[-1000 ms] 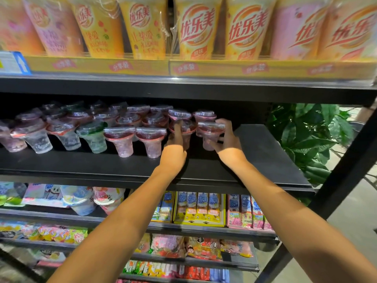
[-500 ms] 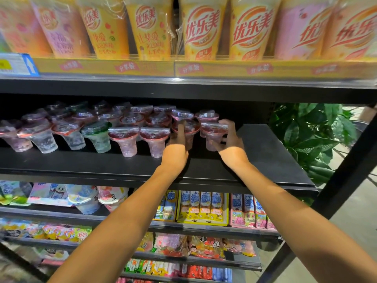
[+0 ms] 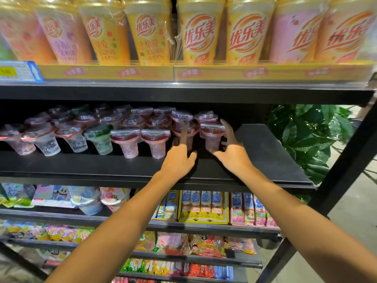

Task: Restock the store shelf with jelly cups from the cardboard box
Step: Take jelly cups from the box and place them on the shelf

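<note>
Rows of clear jelly cups (image 3: 126,139) with pink, clear and green contents stand on the black middle shelf (image 3: 265,156). My left hand (image 3: 179,158) reaches in, its straight index finger touching the front of a pink jelly cup (image 3: 191,129). My right hand (image 3: 231,152) curls its thumb and fingers round the stem of the rightmost front jelly cup (image 3: 211,132), which stands upright on the shelf. The cardboard box is out of view.
Tall yellow and pink drink cups (image 3: 200,31) fill the shelf above, close over the jelly cups. Snack packs (image 3: 204,205) line the shelves below. The shelf's right end is bare, with a black upright post (image 3: 346,160) and a green plant (image 3: 314,135) beyond it.
Both hands have drawn back slightly toward me. My right index finger has come off the cup's lid and now lies beside it. The cups have stayed in place.
</note>
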The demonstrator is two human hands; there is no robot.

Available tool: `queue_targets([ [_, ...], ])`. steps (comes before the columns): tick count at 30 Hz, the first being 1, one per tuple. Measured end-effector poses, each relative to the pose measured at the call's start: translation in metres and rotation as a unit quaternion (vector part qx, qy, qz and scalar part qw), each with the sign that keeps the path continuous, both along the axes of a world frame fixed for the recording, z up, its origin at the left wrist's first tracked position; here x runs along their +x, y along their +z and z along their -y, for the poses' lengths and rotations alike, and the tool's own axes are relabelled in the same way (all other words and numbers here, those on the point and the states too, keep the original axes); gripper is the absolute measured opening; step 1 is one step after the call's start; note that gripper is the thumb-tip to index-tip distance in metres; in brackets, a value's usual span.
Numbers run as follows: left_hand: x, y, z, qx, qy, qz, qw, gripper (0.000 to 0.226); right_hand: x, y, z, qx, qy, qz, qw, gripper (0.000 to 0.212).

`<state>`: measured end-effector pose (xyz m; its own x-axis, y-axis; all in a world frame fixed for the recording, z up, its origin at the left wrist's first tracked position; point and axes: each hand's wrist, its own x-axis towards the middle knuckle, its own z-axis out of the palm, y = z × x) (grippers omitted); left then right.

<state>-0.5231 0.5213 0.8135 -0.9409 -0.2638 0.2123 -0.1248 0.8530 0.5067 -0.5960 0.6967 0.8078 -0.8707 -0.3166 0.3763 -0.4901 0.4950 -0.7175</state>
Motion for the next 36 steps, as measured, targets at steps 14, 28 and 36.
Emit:
queue_targets([
  [14,0.149,0.004,0.063,-0.215,-0.156,-0.093,0.960,0.054,0.136,0.013,-0.009,0.114,0.053,-0.125,0.984,0.042],
  [28,0.461,-0.180,0.301,-0.164,-0.118,0.103,0.974,0.053,0.391,-0.153,0.205,0.250,0.241,0.064,0.936,0.053],
  [36,0.535,-0.290,0.352,-0.043,-0.083,0.272,0.958,0.058,0.440,-0.273,0.234,0.295,0.210,0.266,0.894,0.041],
])
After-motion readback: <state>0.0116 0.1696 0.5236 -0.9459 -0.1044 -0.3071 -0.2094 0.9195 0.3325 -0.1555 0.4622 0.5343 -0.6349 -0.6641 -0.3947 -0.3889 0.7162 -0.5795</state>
